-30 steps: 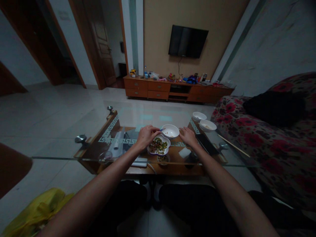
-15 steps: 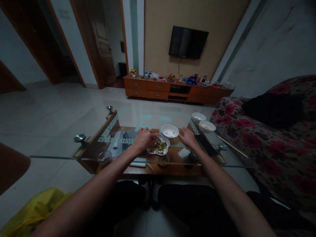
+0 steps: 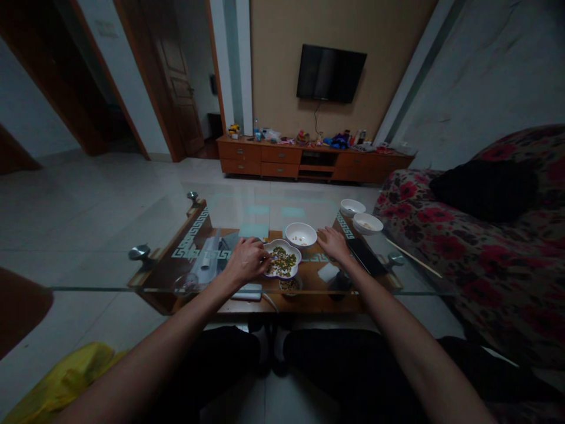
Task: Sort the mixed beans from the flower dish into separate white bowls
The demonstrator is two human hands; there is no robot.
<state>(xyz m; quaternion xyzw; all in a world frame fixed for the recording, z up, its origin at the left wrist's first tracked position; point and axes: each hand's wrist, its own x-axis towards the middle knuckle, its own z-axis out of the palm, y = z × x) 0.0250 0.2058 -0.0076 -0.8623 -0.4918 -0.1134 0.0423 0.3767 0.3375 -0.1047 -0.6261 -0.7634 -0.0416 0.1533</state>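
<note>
My left hand (image 3: 248, 260) is at the left rim of a white flower-shaped dish (image 3: 286, 274) that holds mixed green, yellow and brown beans or grains. Its fingers are pinched together over the dish's edge; a thin light thing seems to show at their tips, too small to make out. Just behind the dish stands a round white bowl (image 3: 301, 234) with a few light pieces inside. My right hand (image 3: 334, 243) rests on the glass table by that bowl's right side, fingers stretched out and holding nothing I can see.
Two more white bowls, a nearer one (image 3: 368, 224) and a farther one (image 3: 352, 207), stand at the right of the glass table (image 3: 145, 290). Chopsticks (image 3: 412, 257) lie near its right edge. Under the glass are a dark flat object (image 3: 367, 257) and a container of beans (image 3: 289, 285).
My left hand has drawn back to the left, uncovering more of the dish. My right hand stays beside the bowl. The whole view has shifted slightly.
</note>
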